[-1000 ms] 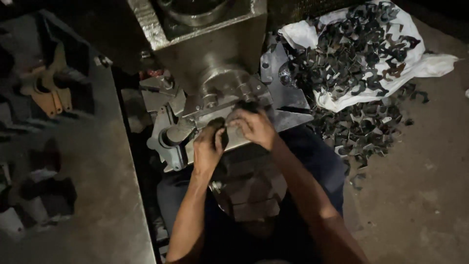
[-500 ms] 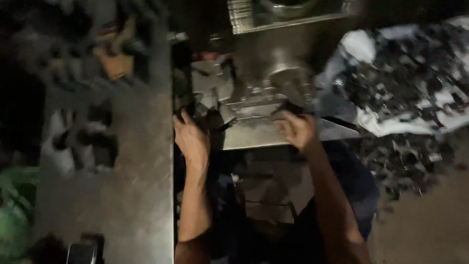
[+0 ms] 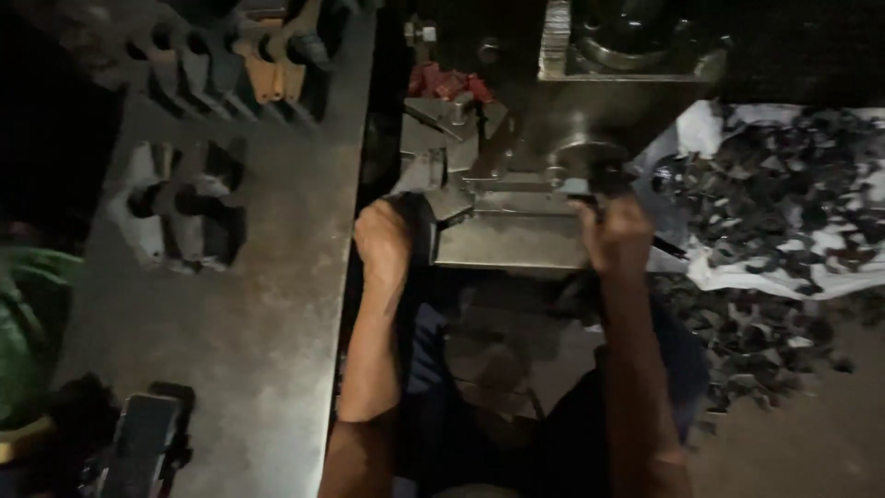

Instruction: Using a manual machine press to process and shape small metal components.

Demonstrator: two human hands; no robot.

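- Hands at press: left hand [image 3: 385, 242] curled on a dark part [image 3: 426, 231] at the left end of the steel plate [image 3: 512, 242]; grip looks clamped on it, fingers wrapped round.
- Right hand [image 3: 616, 235] at the plate's right end, under the round ram [image 3: 590, 161]; fingers closed together, but whether they pinch a piece I cannot tell, too dark.
- Judgement on doing this well: seat the part flat and square against the plate's stop, keep both thumbs clear of the ram's path, and steady the forearms so nothing tilts.
- Plate: dull grey steel, smooth, straight front edge. Machine body above is blocky, bright at its machined corners.
- Parts pile [image 3: 784, 198]: small dark stampings, curved and jagged, heaped on a white sack [image 3: 701, 138] right of the press; more spilled on the floor [image 3: 811, 443] below it.
- Surface [image 3: 249, 314] to the left: worn grey metal, scuffed. Near its far edge, chunky dies [image 3: 184, 207] with notched profiles, one row rust-orange.
- Green cloth [image 3: 23, 323] at the left edge.
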